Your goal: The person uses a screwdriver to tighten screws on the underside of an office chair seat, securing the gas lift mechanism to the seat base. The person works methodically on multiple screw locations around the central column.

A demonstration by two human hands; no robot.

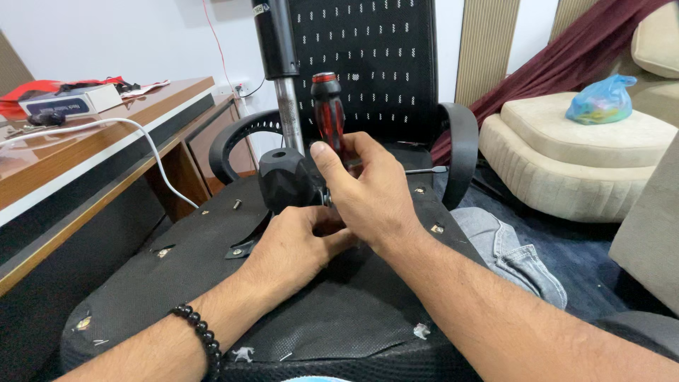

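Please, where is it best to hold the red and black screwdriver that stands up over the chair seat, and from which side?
Grip the screwdriver on its thick handle, from the right side. The handle stands almost upright and bare above the right hand, while the chair's post crowds its left. The thin shaft lower down is hidden behind the hands.

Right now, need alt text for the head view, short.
A person's right hand grips a red-and-black-handled screwdriver above the black fabric underside of an overturned office chair, while the left hand presses beside a black plastic mechanism housing. A wooden desk stands to the left, a cream sofa to the right.
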